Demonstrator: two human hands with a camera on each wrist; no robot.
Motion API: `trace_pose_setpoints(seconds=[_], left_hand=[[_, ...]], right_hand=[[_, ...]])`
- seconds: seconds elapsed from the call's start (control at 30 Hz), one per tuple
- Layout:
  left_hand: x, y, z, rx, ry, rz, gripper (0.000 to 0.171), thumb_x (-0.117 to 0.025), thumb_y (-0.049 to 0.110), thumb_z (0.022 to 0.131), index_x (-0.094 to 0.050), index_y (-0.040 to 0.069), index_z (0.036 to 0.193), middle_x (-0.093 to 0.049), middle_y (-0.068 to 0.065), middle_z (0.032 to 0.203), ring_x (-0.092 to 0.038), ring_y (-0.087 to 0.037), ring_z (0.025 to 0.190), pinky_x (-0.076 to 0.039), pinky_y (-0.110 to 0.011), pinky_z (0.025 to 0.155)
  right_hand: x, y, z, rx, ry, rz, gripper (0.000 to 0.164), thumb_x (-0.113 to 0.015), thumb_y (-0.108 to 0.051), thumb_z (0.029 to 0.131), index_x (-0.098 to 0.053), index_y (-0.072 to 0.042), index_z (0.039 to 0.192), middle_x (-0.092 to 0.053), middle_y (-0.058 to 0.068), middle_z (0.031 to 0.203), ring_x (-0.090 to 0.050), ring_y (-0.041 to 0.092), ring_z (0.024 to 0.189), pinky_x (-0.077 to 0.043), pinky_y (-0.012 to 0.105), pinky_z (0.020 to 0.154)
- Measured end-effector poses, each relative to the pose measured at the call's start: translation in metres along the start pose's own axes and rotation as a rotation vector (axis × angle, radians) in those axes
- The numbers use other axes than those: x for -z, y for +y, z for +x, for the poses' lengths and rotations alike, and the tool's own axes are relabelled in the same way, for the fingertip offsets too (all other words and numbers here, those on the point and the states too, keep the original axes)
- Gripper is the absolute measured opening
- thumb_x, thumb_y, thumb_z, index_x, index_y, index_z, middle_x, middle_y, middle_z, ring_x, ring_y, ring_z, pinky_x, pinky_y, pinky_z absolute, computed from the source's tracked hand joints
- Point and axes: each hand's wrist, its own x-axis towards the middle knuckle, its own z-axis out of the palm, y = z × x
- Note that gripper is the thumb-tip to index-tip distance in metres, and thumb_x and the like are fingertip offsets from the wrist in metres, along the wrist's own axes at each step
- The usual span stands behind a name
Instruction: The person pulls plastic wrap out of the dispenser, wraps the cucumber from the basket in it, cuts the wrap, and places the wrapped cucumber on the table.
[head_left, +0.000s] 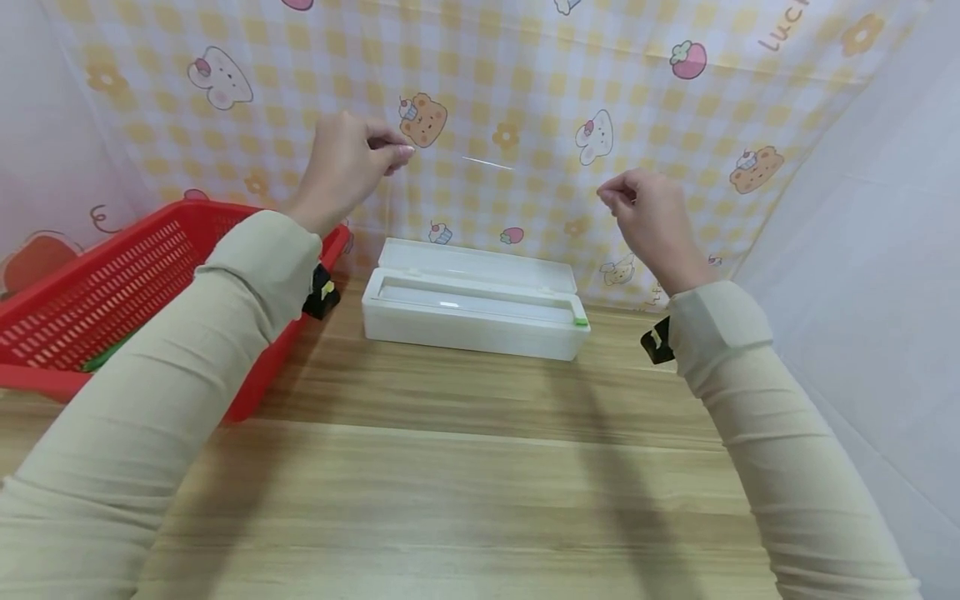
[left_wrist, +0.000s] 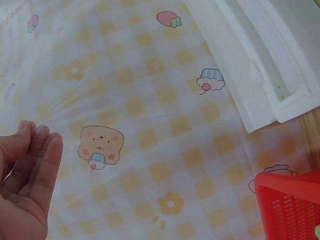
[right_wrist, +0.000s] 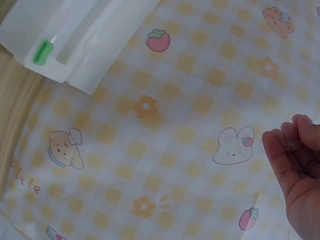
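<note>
Yellow-and-white checked sheeting (head_left: 510,100), printed with bears, rabbits, strawberries and flowers, hangs smooth and faintly creased behind the white box (head_left: 472,333), the landmark here. Under the box runs a pale tabletop (head_left: 450,500) with long streaks of wood grain, and to the right of the box rises a plain, whitish panel (head_left: 862,275).

The box is long, low and rectangular, with a smooth, plastic-looking surface and a narrow recessed slot along its top. Its flat lid (head_left: 480,262) lies swung back behind it, and a small green slider (head_left: 581,322) sits at its right end.

Above the box, clear film (head_left: 487,162) shows as a thin bright glint between the hands and as fine glossy wrinkles close by the left fingertips. Up and left of the box, the left hand (head_left: 352,158) is nearly closed, pinching the film between thumb and fingers. Up and right of the box, the right hand (head_left: 654,212) has its fingers bent in to the thumb, gripping the film likewise.

Left of the box stands a glossy red basket (head_left: 127,267) with slotted walls and a rolled rim; something green (head_left: 112,354) lies inside, partly hidden by a beige, softly wrinkled sleeve (head_left: 172,358).
</note>
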Motion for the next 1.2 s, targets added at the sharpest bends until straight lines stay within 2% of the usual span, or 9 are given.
trace_pose_setpoints(seconds=[0.13,0.37,0.6,0.7,0.83,0.93,1.0,1.1,1.2], left_hand=[[0.001,0.003,-0.001,-0.006,0.033,-0.026,0.028,-0.057,0.03,0.091,-0.07,0.011,0.107,-0.068,-0.006,0.103,-0.058,-0.008,0.082,-0.045,-0.018,0.074],[0.006,0.004,-0.015,-0.09,0.091,-0.095,0.025,-0.059,0.028,0.09,-0.07,0.011,0.106,-0.068,-0.005,0.099,-0.058,-0.009,0.081,-0.045,-0.017,0.074],[0.02,0.008,-0.036,-0.113,0.073,-0.136,0.024,-0.063,0.029,0.088,-0.072,0.012,0.102,-0.069,0.002,0.088,-0.059,-0.007,0.076,-0.044,-0.016,0.07],[0.026,0.008,-0.053,-0.142,0.022,-0.086,0.024,-0.063,0.029,0.089,-0.071,0.012,0.103,-0.07,-0.002,0.093,-0.059,-0.007,0.076,-0.043,-0.016,0.066],[0.033,0.006,-0.082,-0.194,-0.067,-0.055,0.021,-0.063,0.026,0.088,-0.07,0.013,0.103,-0.07,-0.006,0.099,-0.059,-0.006,0.078,-0.044,-0.014,0.064],[0.034,0.002,-0.104,-0.279,-0.091,-0.022,0.016,-0.066,0.022,0.087,-0.071,0.015,0.099,-0.071,-0.001,0.097,-0.06,0.0,0.079,-0.045,-0.011,0.068],[0.033,-0.004,-0.119,-0.353,-0.099,-0.003,0.012,-0.067,0.017,0.085,-0.072,0.015,0.096,-0.072,0.002,0.092,-0.057,0.001,0.071,-0.043,-0.011,0.061],[0.029,-0.013,-0.14,-0.455,-0.122,0.008,0.014,-0.071,0.009,0.08,-0.072,0.016,0.092,-0.071,0.007,0.087,-0.057,0.003,0.069,-0.042,-0.01,0.059],[0.024,-0.025,-0.158,-0.533,-0.156,-0.002,0.019,-0.074,0.005,0.075,-0.071,0.018,0.09,-0.07,0.01,0.083,-0.055,0.004,0.065,-0.041,-0.011,0.055]], right_hand=[[0.006,-0.003,0.0,0.008,0.018,-0.001,0.022,-0.053,-0.013,0.094,-0.067,0.002,0.104,-0.067,0.02,0.104,-0.061,0.025,0.088,-0.047,0.029,0.078],[0.018,-0.006,-0.01,0.074,0.06,-0.013,0.018,-0.058,-0.014,0.092,-0.069,-0.002,0.099,-0.069,0.015,0.1,-0.057,0.012,0.078,-0.042,0.013,0.071],[0.033,-0.012,-0.032,0.144,0.036,-0.025,0.018,-0.058,-0.014,0.092,-0.069,-0.001,0.097,-0.068,0.013,0.098,-0.051,-0.003,0.073,-0.04,0.008,0.069],[0.038,-0.012,-0.049,0.196,0.023,-0.02,0.015,-0.059,-0.011,0.09,-0.069,0.0,0.094,-0.069,0.015,0.094,-0.047,-0.012,0.068,-0.04,0.005,0.066],[0.041,-0.011,-0.076,0.327,0.037,-0.006,0.008,-0.063,-0.004,0.086,-0.07,0.0,0.088,-0.07,0.013,0.085,-0.048,-0.015,0.066,-0.04,0.002,0.062],[0.038,-0.009,-0.097,0.443,0.054,0.022,0.007,-0.067,0.003,0.081,-0.07,0.0,0.085,-0.07,0.01,0.081,-0.054,-0.008,0.068,-0.042,0.002,0.064],[0.035,-0.007,-0.111,0.503,0.049,0.039,0.01,-0.068,0.007,0.077,-0.07,-0.001,0.084,-0.07,0.008,0.08,-0.059,0.0,0.068,-0.043,0.003,0.065],[0.03,-0.003,-0.133,0.556,-0.009,0.042,0.012,-0.068,0.005,0.077,-0.069,-0.004,0.086,-0.07,0.004,0.081,-0.062,0.008,0.069,-0.044,0.005,0.066],[0.024,-0.001,-0.153,0.573,-0.084,0.05,0.008,-0.066,-0.002,0.082,-0.068,-0.009,0.086,-0.068,-0.001,0.081,-0.061,0.006,0.07,-0.044,0.007,0.065]])
